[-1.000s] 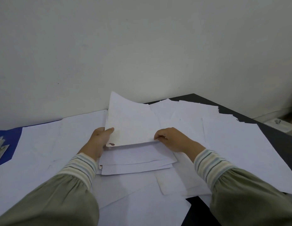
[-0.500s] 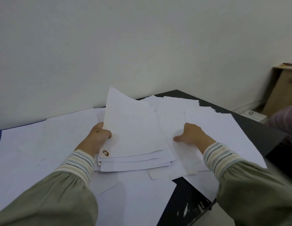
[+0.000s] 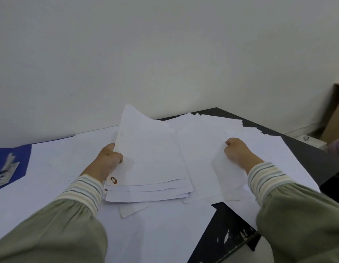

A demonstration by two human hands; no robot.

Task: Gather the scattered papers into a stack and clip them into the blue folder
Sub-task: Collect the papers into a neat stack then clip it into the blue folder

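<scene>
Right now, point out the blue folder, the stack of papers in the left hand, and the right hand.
blue folder (image 3: 22, 158), head view, bare blue cover.
stack of papers (image 3: 149, 158), head view, middle of top sheet.
right hand (image 3: 238, 151), head view, back of the hand.

We see a stack of papers (image 3: 149, 164) in the middle of the table (image 3: 305, 158), on top of loose sheets (image 3: 202, 149). The folder (image 3: 11, 160) lies far left, partly under sheets. A cabinet (image 3: 335, 114) stands far right, behind the table.
</scene>
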